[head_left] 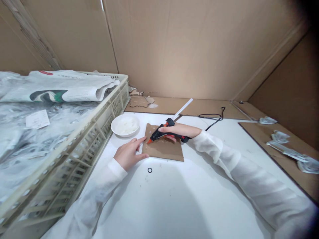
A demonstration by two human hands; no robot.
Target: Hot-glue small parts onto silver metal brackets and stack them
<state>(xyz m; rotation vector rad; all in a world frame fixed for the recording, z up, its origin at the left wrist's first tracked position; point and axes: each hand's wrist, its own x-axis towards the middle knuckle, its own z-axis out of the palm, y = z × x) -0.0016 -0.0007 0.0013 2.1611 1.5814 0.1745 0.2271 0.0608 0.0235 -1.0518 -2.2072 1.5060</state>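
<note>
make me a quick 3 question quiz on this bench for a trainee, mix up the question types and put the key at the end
1. Multiple choice: what is in the right hand?
a) a pair of scissors
b) a glue gun
c) a paintbrush

2. True or false: the black ring lies on top of the cardboard piece.

3. Fill in the blank: between the plastic crate and the cardboard piece stands a white ____.

Key:
1. b
2. False; it lies on the white tabletop, nearer the person than the cardboard piece.
3. bowl
</note>
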